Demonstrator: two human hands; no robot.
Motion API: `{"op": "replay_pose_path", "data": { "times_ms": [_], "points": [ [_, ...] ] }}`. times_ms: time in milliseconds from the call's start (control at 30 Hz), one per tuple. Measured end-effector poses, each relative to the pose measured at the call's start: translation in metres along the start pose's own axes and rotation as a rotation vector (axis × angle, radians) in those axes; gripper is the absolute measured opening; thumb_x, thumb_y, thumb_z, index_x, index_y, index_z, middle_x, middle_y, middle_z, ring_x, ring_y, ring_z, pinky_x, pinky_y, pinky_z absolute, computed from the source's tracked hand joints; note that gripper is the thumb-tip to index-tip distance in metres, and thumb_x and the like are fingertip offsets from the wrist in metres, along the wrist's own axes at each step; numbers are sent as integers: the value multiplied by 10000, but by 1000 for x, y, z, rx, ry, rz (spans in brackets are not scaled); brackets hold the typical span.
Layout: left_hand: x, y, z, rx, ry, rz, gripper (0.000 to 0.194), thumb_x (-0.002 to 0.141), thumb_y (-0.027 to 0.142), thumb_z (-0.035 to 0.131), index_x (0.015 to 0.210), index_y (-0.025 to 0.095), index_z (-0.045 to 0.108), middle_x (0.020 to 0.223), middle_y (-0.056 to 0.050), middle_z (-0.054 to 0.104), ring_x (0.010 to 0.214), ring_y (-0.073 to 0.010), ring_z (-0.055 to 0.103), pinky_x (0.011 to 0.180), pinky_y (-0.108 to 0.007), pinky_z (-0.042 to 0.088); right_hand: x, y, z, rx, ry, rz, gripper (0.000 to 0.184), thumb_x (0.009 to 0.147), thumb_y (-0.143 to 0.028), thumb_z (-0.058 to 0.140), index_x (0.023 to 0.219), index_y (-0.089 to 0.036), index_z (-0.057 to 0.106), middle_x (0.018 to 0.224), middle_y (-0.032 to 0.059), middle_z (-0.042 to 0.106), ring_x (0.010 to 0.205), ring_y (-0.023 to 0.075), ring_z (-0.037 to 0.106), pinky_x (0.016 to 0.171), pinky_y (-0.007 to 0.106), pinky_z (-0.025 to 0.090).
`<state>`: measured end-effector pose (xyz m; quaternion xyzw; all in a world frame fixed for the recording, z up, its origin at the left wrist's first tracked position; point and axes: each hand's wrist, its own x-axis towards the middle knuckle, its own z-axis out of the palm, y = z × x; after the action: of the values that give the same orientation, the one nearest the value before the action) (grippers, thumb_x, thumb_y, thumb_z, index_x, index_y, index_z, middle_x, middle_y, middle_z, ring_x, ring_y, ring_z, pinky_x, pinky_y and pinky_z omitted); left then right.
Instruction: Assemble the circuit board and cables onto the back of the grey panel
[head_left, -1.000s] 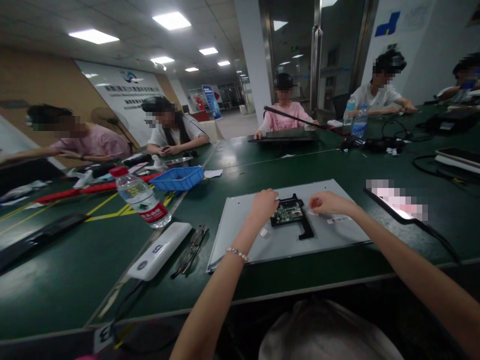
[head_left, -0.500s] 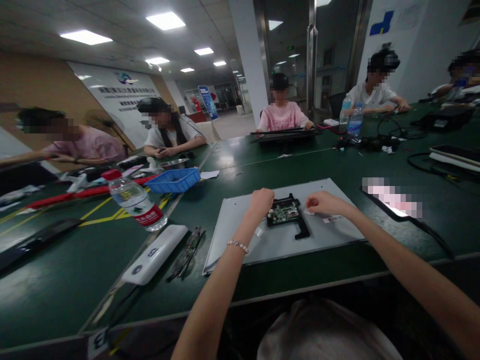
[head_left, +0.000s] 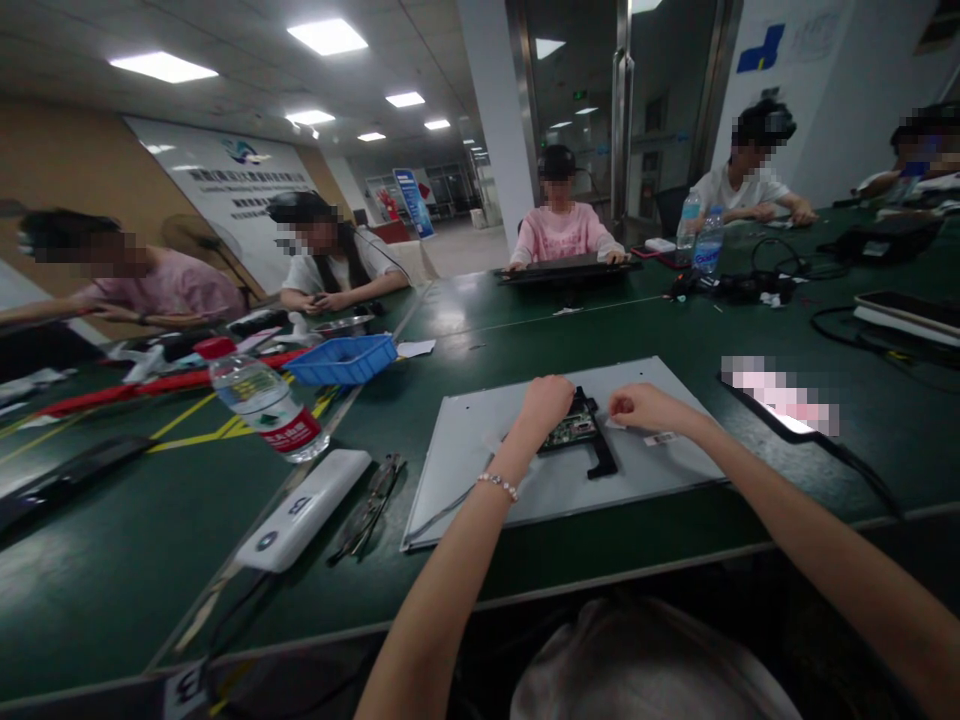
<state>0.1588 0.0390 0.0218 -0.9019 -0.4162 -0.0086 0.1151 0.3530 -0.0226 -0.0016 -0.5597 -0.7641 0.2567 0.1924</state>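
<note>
A green circuit board point(head_left: 573, 430) sits in a black plastic bracket point(head_left: 601, 458) on a light grey flat panel point(head_left: 465, 430). My left hand point(head_left: 550, 402) is over the upper left of the board, its fingers curled down and their tips hidden, so whatever they grip cannot be made out. Beside the bracket's right side, my right hand point(head_left: 636, 407) rests low over the panel with its fingers pinched together. A small whitish bit shows under those fingertips, too small to name. To the right of it a white label point(head_left: 661, 438) is stuck on the panel.
Left of the panel lie folded glasses point(head_left: 369, 508) and a white power bank point(head_left: 305, 510). Beyond them stand a water bottle point(head_left: 262, 405) and a blue tray point(head_left: 343, 360). On the right lies a phone point(head_left: 780, 405) with a cable. Several people sit around the green table point(head_left: 465, 312).
My left hand has moved right, from the board's left edge to over the board, covering more of it. My right hand has stayed nearly in place. The view has shifted slightly.
</note>
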Motion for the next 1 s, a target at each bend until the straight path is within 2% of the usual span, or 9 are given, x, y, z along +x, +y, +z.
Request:
{"op": "replay_pose_path", "data": {
  "times_ms": [300,600,800,1000],
  "points": [
    [-8,-6,0,17,14,22,269,897,179,429,875,134,694,936,-125,681,904,-220,629,781,-309,453,-1,7,-1,104,13,11,168,753,-283,569,844,-163,645,858,59,691,796,177,637,713,269,470],
    [-6,-2,-6,57,41,38,217,872,116,468,855,111,685,935,-131,665,950,-223,587,799,-318,408,-2,0,-3,53,-4,24,149,746,-263,567,820,-168,653,831,51,694,806,179,629,732,268,469],
    [-6,-1,-2,76,38,62,228,876,104,459,845,102,685,911,-142,661,918,-230,588,773,-333,400,-2,2,-3,87,-11,36,155,744,-264,563,828,-170,653,833,51,692,784,174,631,717,265,472],
    [-6,-1,-1,73,45,60,287,910,176,417,833,101,684,913,-144,661,922,-232,588,787,-337,394,-1,7,-2,78,0,-17,156,743,-264,565,829,-164,648,828,51,689,765,169,630,698,256,464]
  ]
}}
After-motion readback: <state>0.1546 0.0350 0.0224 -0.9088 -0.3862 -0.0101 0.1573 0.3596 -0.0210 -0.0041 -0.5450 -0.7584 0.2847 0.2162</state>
